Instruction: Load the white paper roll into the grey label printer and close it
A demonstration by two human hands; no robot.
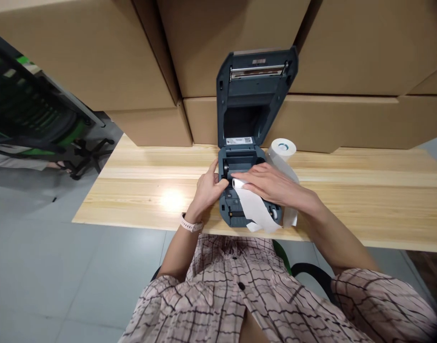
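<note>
A dark grey label printer sits near the table's front edge, its lid raised and leaning back. My left hand grips the printer's left side, thumb over the inner edge and index finger stretched along the outside. In my right hand is a small white paper roll, held over the open bay with the fingers lying across its top. A loose strip of paper hangs from the roll over the printer's front. The far end of the roll is hidden under my hand.
Behind the printer on the right stands a larger white label roll, its strip trailing toward the front edge. Large cardboard boxes are stacked along the back of the wooden table. An office chair stands at the left.
</note>
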